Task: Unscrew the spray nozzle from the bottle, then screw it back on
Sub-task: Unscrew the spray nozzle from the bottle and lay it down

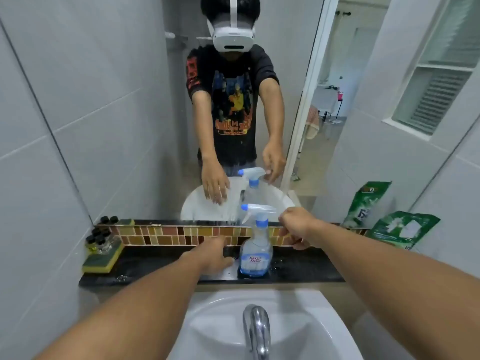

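Observation:
A clear spray bottle [255, 255] with a blue label and a little blue liquid stands upright on the black ledge [155, 266] below the mirror. Its white and blue spray nozzle [258, 211] is on the neck and points left. My left hand [214, 255] reaches to the lower left side of the bottle with straight fingers, just beside it. My right hand [296, 224] hovers just right of the nozzle's back end, fingers loosely curled and holding nothing. The mirror shows both hands empty.
A yellow-green sponge [102, 261] and several small black-capped bottles [100, 239] sit at the ledge's left end. Two green refill pouches [405, 229] lean at the right. A white sink [213, 320] with a chrome tap [255, 328] lies below me. The mirror [130, 100] rises behind the ledge.

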